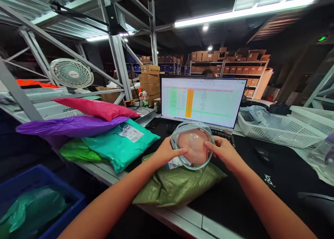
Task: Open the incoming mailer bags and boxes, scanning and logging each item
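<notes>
The step in hand appears to be steadying a clear round packet (194, 149): the left hand (168, 151) and right hand (223, 151) pinch its opposite edges, thumbs in front, other fingers partly hidden. It sits between them, above an olive parcel (180, 188). Turning or lowering it would call for an even, light grip.

Site: warehouse, parcel-packing station; clock taken with 12 straight ahead. Evidence: racks (223, 68) of cardboard boxes (206, 56) at 1 o'clock; steel framing (118, 64) at 11; tube light (208, 18) overhead at 1. On desk (189, 216): monitor (216, 103) near 12–1, showing spreadsheet-like rows; piled plastic mailers (109, 143) at 10–11, one bearing a printed label (132, 133); perforated white basket (284, 132) at 2. Blue crate (33, 172) containing a green bag (39, 206) at 9–10.
</notes>
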`<state>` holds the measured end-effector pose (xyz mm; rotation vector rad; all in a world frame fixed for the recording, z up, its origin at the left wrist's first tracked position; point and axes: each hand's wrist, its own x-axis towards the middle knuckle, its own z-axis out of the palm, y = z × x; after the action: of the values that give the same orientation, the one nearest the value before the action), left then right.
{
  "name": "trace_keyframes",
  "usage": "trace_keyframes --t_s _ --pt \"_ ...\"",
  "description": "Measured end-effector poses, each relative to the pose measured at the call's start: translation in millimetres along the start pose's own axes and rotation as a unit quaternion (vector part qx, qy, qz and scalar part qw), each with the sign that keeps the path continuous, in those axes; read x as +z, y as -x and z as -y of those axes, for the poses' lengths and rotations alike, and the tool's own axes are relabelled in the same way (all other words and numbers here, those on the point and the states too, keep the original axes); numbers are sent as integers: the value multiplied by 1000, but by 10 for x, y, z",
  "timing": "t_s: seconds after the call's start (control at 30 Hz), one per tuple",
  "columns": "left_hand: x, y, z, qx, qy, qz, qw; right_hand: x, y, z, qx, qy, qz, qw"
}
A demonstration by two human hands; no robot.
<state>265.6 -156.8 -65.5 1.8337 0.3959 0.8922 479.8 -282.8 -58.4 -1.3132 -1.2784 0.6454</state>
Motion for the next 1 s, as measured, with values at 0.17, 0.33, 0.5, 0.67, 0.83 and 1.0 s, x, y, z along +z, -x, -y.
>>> trace_keyframes --t_s 0.17,0.33,0.5,0.67,0.83,1.0 --pt "190 61 393 -39 42 -102 993 -125 -132 -152 -18 37 -17 999" --pt "234 177 578 -93 113 -111 983 -36 -91 -152 -11 51 11 999" --pt "200 256 663 -160 262 -43 951 108 -37 -207 3 64 -48 997" --pt "176 300 691 -146 180 -97 968 108 -46 -221 25 45 -20 998" --pt "139 227 658 -69 25 -168 983 27 -57 -149 10 30 30 999" --pt "75 -213 491 -67 22 -212 975 48 15 -35 -114 39 120 985"
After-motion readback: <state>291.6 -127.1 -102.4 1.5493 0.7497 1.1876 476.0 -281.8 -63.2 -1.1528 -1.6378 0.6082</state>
